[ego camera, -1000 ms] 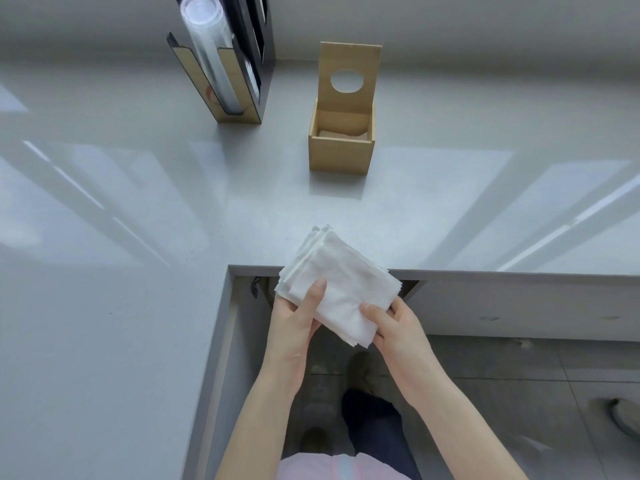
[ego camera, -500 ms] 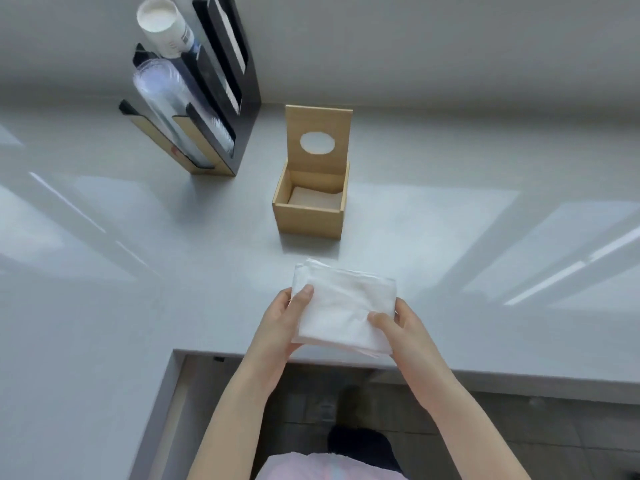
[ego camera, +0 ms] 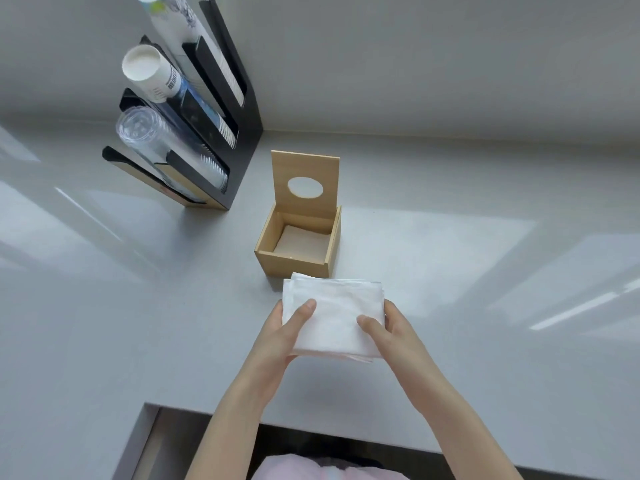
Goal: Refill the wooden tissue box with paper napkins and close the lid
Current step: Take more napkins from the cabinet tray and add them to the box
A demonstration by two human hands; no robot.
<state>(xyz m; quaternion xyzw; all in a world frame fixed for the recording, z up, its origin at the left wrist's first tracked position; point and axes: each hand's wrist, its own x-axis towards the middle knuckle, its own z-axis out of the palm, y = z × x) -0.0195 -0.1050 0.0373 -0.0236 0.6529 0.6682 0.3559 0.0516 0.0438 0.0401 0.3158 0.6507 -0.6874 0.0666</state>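
Both hands are carrying the napkins (ego camera: 332, 318) forward over the counter (ego camera: 104, 341), closer to the box (ego camera: 294, 263) than half a second back, when the stack was hanging near the counter's front edge; the box is also sitting nearer and larger in view as the head leans in.

Nearest, the left hand (ego camera: 277, 341) is pinching the stack's left side, thumb lying on top and fingers tucked beneath, while the right hand (ego camera: 394, 337) is pinching the right side the same way. Held so, the napkins are staying flat and squared, their far edge hovering just short of the box's front wall, apart from it.

Soft, light and loose-layered, this stack is likely to sag, fan out or shed sheets if gripped at one corner, so taking it by two opposite sides, as now, is looking like the sound hold. Nothing here is fragile, but squeezing too hard would be crumpling the sheets.

Beyond the hands, the box is standing open, its lid (ego camera: 304, 183) raised upright at the back, with the oval hole showing. A pale layer is lying low inside, so room is remaining above it. The opening is looking about as wide as the stack, so the walls are the edges to mind, and fingers may be crowding against them going in.

Farther left, the cup rack (ego camera: 239, 161) is standing well apart from the box. To the right, the counter is running on toward the wall.
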